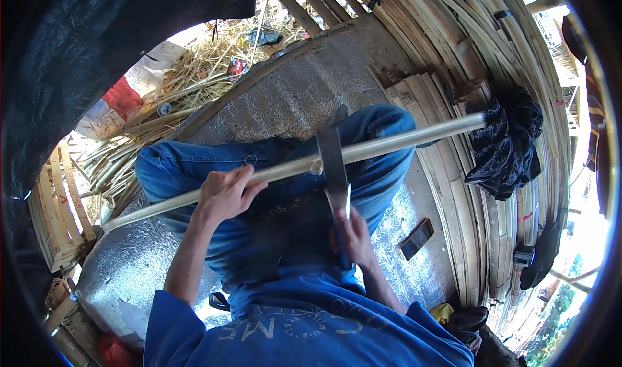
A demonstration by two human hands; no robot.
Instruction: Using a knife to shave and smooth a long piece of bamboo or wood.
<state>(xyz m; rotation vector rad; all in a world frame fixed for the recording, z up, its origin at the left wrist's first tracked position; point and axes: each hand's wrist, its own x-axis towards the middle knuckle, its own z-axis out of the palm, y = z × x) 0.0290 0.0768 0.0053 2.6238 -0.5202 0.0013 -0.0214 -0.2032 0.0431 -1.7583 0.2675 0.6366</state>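
Note:
A long pale bamboo pole [402, 139] lies across my lap, running from lower left to upper right. My left hand [225, 192] grips the pole left of its middle. My right hand [353, 232] is closed around the handle of a broad flat knife [332, 163], whose blade stands across the pole and meets it near the pole's middle. I sit cross-legged in blue jeans [194, 166] and a blue shirt on a silvery mat [298, 91].
A dark phone [416, 238] lies on the mat at my right. Split bamboo strips [453, 36] are stacked behind and to the right, with a dark cloth [505, 143] draped over them. Loose stalks and straw [162, 101] lie at the left, next to wooden crates [61, 205].

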